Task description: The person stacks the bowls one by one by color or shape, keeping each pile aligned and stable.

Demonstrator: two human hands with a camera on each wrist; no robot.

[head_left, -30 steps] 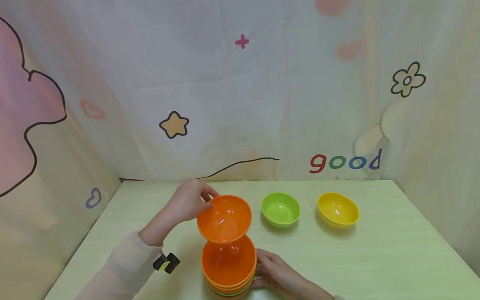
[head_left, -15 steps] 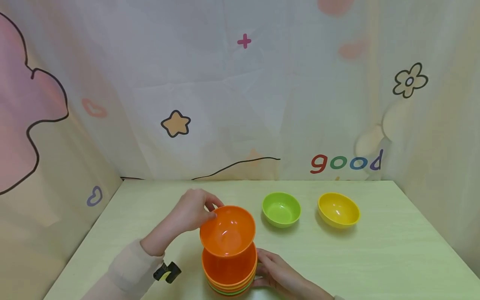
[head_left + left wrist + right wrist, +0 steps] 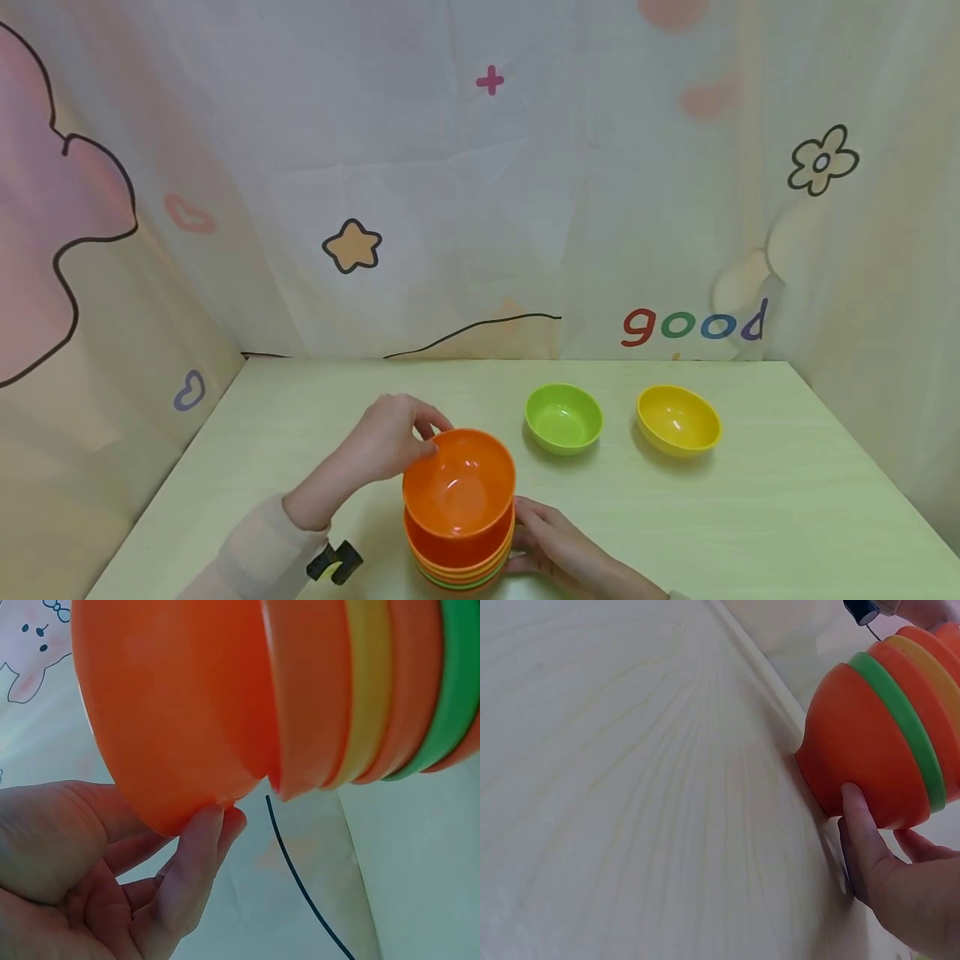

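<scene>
My left hand (image 3: pixel 392 439) pinches the far left rim of an orange bowl (image 3: pixel 459 487). In the left wrist view, the thumb and fingertips hold that bowl's (image 3: pixel 172 712) edge. It hangs tilted over the mouth of a stack of bowls (image 3: pixel 457 567), partly inside it. The stack shows orange, yellow and green rims, with an orange bowl (image 3: pixel 862 750) at the bottom. My right hand (image 3: pixel 558 546) rests against the stack's right side with spread fingers. In the right wrist view, its fingertips touch the lowest bowl's side.
A green bowl (image 3: pixel 563 419) stands behind and to the right of the stack. Farther right is a yellow bowl (image 3: pixel 678 421). The pale table (image 3: pixel 750 517) ends at a printed curtain (image 3: pixel 480 208). A dark camera (image 3: pixel 334 562) is strapped to the left wrist.
My left hand has brought the orange bowl down and slightly right, closer to the stack and partly into its mouth. My right hand has stayed at the stack's side.
</scene>
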